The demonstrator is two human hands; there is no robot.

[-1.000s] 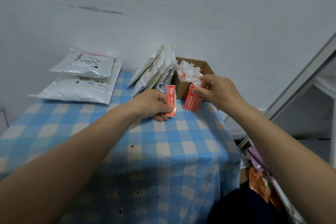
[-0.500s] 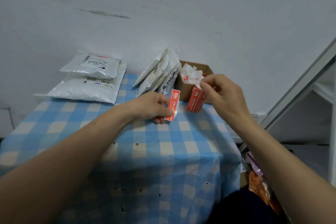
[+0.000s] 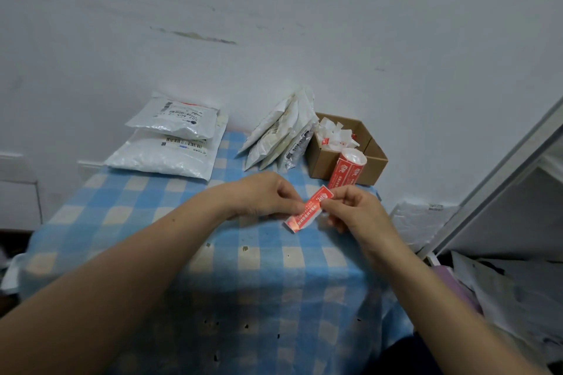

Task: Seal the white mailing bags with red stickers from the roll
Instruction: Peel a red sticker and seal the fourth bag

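Note:
Both hands hold one red sticker on its white backing above the checked table. My left hand pinches its left edge, my right hand pinches the right side. The red sticker roll stands upright against the cardboard box, free of both hands. Two white mailing bags lie stacked at the back left. Several more white bags lean on the wall beside the box.
The cardboard box holds crumpled white backing scraps. A grey metal shelf frame rises at the right, with white bags and purple packaging below it. The wall stands right behind the table.
My right hand let go of the roll, which now stands by the box, and came down to the sticker in my left hand. Both hands moved nearer to me.

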